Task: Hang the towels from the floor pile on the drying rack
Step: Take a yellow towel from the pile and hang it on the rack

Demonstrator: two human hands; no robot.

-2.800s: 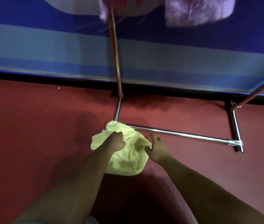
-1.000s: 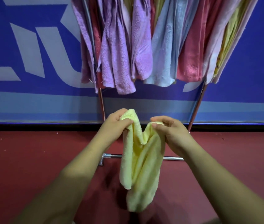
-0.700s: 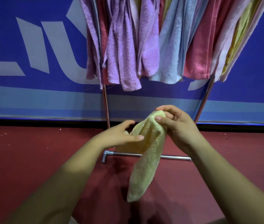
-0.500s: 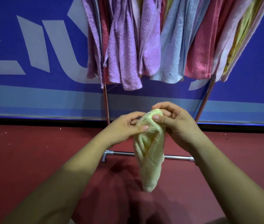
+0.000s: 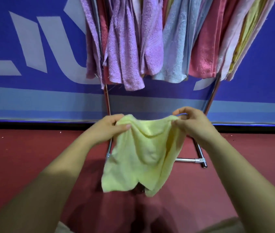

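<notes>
A pale yellow towel point(image 5: 143, 158) hangs spread between my two hands, above the red floor. My left hand point(image 5: 107, 128) pinches its upper left corner, and my right hand point(image 5: 190, 122) pinches the upper right corner. The towel's lower edge droops freely. Behind it stands the metal drying rack point(image 5: 199, 160), whose upper part carries several hung towels: purple point(image 5: 125, 47), light blue point(image 5: 175, 47), pink-red point(image 5: 205, 47) and yellow at the far right. The rack's top bars are out of frame. No floor pile is in view.
A blue banner wall point(image 5: 32, 56) with pale lettering runs behind the rack. The red floor point(image 5: 24, 157) stretches left and right of the rack's base bar. The rack's legs slant down to the floor at either side of the towel.
The towel was picked up off the floor and bunched between both hands. My hands have since moved apart, spreading it open by its top corners.
</notes>
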